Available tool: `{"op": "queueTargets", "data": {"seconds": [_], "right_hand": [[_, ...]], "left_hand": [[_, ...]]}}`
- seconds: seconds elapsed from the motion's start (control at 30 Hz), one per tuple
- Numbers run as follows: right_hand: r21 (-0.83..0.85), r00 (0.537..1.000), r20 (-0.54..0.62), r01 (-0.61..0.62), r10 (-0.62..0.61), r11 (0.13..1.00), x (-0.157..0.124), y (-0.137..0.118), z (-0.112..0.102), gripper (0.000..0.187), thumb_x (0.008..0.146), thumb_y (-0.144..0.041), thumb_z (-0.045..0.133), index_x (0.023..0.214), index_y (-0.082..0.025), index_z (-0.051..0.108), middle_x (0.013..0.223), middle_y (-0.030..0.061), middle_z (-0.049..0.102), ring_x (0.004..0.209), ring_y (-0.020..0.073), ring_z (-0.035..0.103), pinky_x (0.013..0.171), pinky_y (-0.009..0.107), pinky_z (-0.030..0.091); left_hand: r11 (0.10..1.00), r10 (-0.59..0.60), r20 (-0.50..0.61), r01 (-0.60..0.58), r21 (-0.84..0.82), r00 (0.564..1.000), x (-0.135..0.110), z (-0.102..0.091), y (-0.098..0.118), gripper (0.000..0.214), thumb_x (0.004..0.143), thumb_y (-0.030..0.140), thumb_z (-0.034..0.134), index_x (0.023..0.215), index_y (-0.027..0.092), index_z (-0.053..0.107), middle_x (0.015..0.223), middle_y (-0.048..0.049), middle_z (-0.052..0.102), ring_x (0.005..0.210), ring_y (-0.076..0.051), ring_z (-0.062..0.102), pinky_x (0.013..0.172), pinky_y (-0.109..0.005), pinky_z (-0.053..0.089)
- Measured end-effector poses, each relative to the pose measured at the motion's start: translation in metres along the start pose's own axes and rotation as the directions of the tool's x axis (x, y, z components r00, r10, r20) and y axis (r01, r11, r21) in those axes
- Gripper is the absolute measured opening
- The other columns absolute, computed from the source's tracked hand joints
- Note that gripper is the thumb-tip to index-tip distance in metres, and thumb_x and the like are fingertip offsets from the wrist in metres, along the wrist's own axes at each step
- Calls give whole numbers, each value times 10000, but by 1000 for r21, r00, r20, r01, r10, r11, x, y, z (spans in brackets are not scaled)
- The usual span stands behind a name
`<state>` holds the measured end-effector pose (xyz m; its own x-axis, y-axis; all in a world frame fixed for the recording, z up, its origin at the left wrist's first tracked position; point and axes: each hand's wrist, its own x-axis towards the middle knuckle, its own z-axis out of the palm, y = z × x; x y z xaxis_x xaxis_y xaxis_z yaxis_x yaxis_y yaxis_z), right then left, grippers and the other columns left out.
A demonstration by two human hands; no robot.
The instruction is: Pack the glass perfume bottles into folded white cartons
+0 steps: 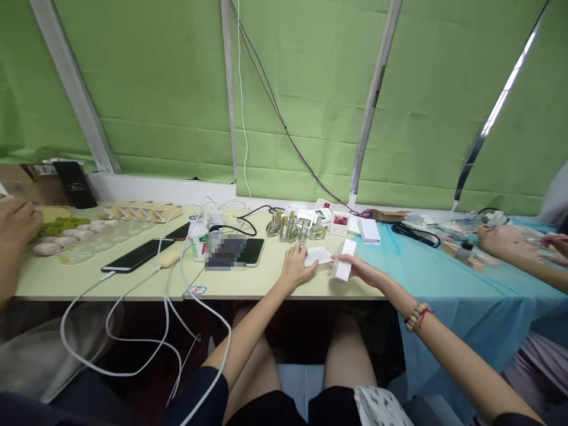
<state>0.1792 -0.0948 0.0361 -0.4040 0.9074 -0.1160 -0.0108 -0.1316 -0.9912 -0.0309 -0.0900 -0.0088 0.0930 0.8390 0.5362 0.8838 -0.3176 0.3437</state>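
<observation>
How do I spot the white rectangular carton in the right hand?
Right of the yellowish tabletop lies a pale blue sheet. Near its left edge, the bare right hand holds the white rectangular carton. Unlike the white box behind it, this one is gripped.

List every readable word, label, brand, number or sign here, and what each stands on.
"A", apparently: red letter, partly cut off, on the white container.
"8", probably: red, on the blue-edged sticker at the table's front edge.
Too small or blurred to read: the mark on the black box and any print on the red-pictured card.
No readable text: the white box in the right hand.
</observation>
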Motion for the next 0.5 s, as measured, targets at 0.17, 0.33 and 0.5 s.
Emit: {"op": "queueTargets", "data": {"seconds": [0.17, 0.33, 0.5], "right_hand": [[146, 1000, 13, 8, -10, 989, 26, 5, 28, 363, 775, -503, 528, 963, -194, 561, 856, 89, 703, 839, 257, 672, 637, 375, 540], [375, 984, -173, 106, -42, 921, 54, 17, 50, 396, 793, -464, 398, 926, -153, 603, 679, 94, 683, 722, 257, 676, 586, 349, 525], [508, 976, -215, 130, -21, 852, 63, 21, 46, 468, 770, -512, 386, 996, -155, 589, 726, 88, 692, 658, 257, 671, 595, 386, 533]], "left_hand": [[915, -253, -10, 236, -326, 967, 5, -3, -6, 432, 694, 389, 623, 1081, 199, 601, 1114, -118, 603, 1100, -320, 489, 968, -482, 328], [774, -457, 7, 402, -489, 889, 12, -3, -22, 342, 746, 425, 540, 935, 171, 669, 1016, -126, 662, 1032, -297, 540, 924, -443, 371], [676, -471, 65, 407, -614, 880, 11, -2, -34, 406, 787, 482, 454, 779, 145, 678, 751, -64, 662, 751, -196, 587, 668, -288, 437]]}}
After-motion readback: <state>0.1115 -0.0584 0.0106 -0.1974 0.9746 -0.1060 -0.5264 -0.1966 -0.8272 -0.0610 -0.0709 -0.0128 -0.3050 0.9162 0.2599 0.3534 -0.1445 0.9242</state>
